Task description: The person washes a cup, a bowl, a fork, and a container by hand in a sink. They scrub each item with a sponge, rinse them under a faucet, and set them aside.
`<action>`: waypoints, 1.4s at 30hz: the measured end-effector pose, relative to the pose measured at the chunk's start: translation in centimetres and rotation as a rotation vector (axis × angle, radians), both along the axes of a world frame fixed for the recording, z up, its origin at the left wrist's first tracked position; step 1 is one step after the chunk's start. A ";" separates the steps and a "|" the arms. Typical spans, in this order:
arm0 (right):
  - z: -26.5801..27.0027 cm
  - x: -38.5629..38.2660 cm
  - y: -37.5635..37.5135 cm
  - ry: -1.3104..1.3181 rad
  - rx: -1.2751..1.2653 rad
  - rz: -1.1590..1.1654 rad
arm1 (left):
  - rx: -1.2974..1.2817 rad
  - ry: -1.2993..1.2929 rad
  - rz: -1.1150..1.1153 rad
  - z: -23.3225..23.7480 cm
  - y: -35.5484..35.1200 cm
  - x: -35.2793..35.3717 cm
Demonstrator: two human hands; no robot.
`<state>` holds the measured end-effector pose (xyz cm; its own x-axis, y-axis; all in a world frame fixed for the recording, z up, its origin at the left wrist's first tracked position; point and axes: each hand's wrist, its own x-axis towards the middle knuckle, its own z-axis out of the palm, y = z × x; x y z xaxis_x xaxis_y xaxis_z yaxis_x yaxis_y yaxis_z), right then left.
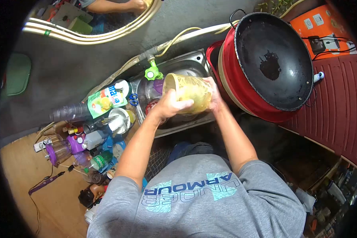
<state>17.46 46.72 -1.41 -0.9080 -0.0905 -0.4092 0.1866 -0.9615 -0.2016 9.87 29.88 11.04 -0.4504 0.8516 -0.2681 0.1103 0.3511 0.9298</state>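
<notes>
A yellowish, translucent plastic tub [193, 89] with blotchy residue on its wall is held tilted over the steel sink [178, 129]. My left hand [171, 106] grips its near left side, the thumb lying along the wall. On the far right side, my right hand [214, 95] is wrapped round it, its fingers partly hidden. Just behind the tub are a green tap handle [151, 73] and a purple item [158, 85] in the sink. Part of a red item [151, 105] shows beside my left hand.
Right of the sink, a large black wok [281, 47] rests on stacked red basins [230, 75]. To the left stand a detergent pouch [107, 101], a strainer [119, 121], a purple blender [57, 150] and several bottles. A mirror [103, 35] hangs above.
</notes>
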 end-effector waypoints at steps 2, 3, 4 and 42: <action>1.4 1.0 -0.1 -0.068 0.072 0.117 | 0.051 0.212 -0.036 -3.9 -0.8 -1.8; 1.7 1.2 -0.6 -0.123 0.234 0.157 | 0.113 0.073 0.133 -4.3 -0.6 -2.0; 1.9 1.3 -1.1 -0.176 0.397 0.196 | 0.176 -0.064 0.302 -4.7 -0.7 -2.3; 3.0 0.0 -1.1 0.071 -0.037 -0.006 | -0.068 0.227 -0.187 -3.0 -1.0 -0.7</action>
<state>17.41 45.66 1.57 -0.9353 -0.0983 -0.3398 0.1668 -0.9697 -0.1786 9.12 28.84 8.02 -0.3426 0.9090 -0.2376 0.3815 0.3657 0.8490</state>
